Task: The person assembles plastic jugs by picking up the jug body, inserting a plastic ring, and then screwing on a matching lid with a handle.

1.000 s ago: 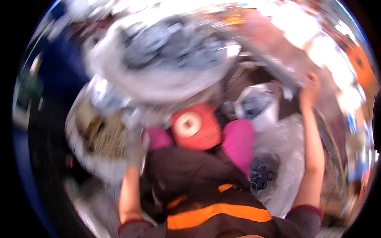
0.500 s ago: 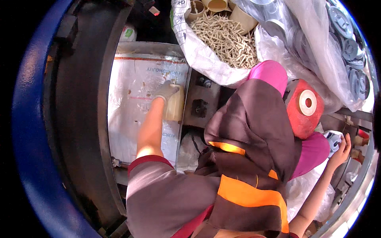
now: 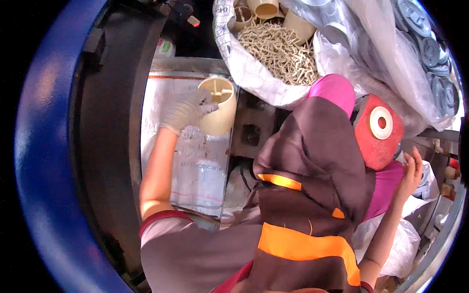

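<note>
My left hand [image 3: 188,110], in a pale glove, is closed on the rim of a cream plastic cup-shaped part [image 3: 218,115]. The part is tilted so its open top and inner ribs show. It is above a white plastic-wrapped surface [image 3: 195,190]. My right hand [image 3: 411,173] is bare, its fingers stretched and apart, beside my knee and a red block [image 3: 373,154]. A grey edge [image 3: 398,149] shows by its fingertips, mostly hidden. On the red block lies a flat cream ring [image 3: 381,123].
Ahead, a white sack [image 3: 244,73] holds many small cream plastic pieces [image 3: 278,53] and several cream cups [image 3: 264,7]. Clear plastic bags with grey round parts [image 3: 430,51] are at the far right. A dark metal beam [image 3: 110,146] and a blue frame [image 3: 39,161] run along the left.
My left hand has lifted the cream part and tipped its open top into view. The right hand has moved slightly up and left, nearer the red block.
</note>
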The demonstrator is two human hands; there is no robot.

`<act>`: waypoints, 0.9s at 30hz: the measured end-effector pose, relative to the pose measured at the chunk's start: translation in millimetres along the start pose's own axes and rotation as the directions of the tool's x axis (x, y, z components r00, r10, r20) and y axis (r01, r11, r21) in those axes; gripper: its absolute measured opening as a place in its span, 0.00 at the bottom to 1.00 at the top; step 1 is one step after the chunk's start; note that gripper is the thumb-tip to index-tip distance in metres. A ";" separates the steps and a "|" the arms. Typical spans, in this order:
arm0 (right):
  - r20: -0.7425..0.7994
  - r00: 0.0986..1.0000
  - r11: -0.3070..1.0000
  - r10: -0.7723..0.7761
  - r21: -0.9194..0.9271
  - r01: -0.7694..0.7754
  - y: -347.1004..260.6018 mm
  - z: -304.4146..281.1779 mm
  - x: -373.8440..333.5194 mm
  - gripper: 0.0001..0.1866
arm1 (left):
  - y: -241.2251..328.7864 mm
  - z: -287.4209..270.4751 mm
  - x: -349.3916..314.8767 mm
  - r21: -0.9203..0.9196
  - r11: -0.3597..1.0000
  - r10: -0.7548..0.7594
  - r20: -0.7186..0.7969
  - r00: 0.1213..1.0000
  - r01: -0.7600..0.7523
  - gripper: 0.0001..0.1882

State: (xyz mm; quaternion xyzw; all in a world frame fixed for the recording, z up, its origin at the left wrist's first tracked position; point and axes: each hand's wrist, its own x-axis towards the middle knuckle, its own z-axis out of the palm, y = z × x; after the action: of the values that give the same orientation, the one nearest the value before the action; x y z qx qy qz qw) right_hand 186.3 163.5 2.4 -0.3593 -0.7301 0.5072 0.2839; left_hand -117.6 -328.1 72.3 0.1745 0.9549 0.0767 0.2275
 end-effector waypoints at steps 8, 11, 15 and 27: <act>0.333 0.917 0.952 -0.221 0.280 0.128 -81.2 67.5 -39.3 0.14 | 182.3 -89.8 -42.7 0.189 0.661 0.751 -0.176 0.637 -0.727 0.16; 0.396 0.738 0.836 -0.546 0.206 0.508 -106.3 50.4 -38.3 0.28 | 223.7 -82.9 -31.8 -0.057 0.369 0.928 -0.020 0.371 -0.928 0.16; 0.607 0.606 0.857 -0.514 0.396 0.330 -108.6 29.0 -43.4 0.35 | 249.5 -44.4 -3.2 -0.663 0.293 0.954 0.153 0.258 -0.689 0.13; 0.588 0.756 0.953 -0.288 0.254 0.165 -69.2 34.6 -73.9 0.19 | 276.9 29.1 -6.5 -0.167 0.183 0.981 0.102 0.167 -0.969 0.15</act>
State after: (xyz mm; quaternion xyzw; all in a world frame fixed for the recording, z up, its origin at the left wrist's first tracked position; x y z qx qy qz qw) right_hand 185.8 69.1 52.9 -0.0533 -0.7700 0.6243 0.1206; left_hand -16.1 -71.7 111.7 0.7428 0.5940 0.2178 0.2191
